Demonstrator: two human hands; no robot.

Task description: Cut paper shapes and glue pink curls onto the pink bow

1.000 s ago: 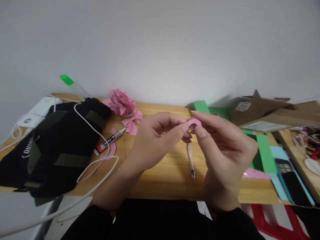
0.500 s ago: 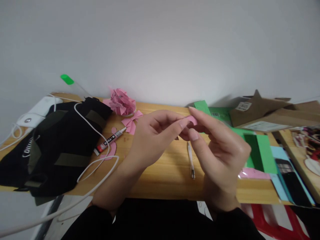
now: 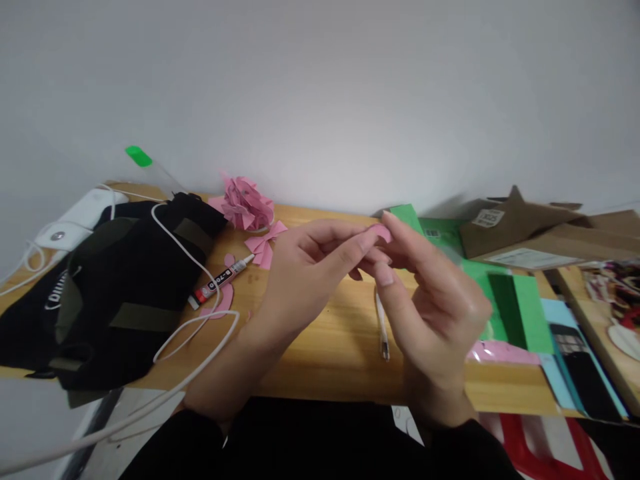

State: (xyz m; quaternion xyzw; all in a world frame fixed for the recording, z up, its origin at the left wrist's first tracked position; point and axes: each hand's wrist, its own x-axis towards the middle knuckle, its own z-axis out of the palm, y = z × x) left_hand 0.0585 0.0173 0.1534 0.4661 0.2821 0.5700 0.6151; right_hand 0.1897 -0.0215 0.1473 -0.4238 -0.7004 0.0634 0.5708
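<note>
Left hand (image 3: 305,280) and right hand (image 3: 430,313) both pinch one pink paper piece (image 3: 381,232) above the desk (image 3: 325,353). Paper flower (image 3: 245,203) and bow (image 3: 265,243) look finished at the back edge; glue tube (image 3: 220,280) lies unused.

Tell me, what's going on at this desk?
A person is pinching a small pink paper piece between the fingertips of both hands, left hand and right hand, just above a wooden desk. A white pen lies on the desk under the hands. To the left are a glue tube, a pink paper bow, a pink paper flower and a black bag. Green paper sheets lie to the right.
</note>
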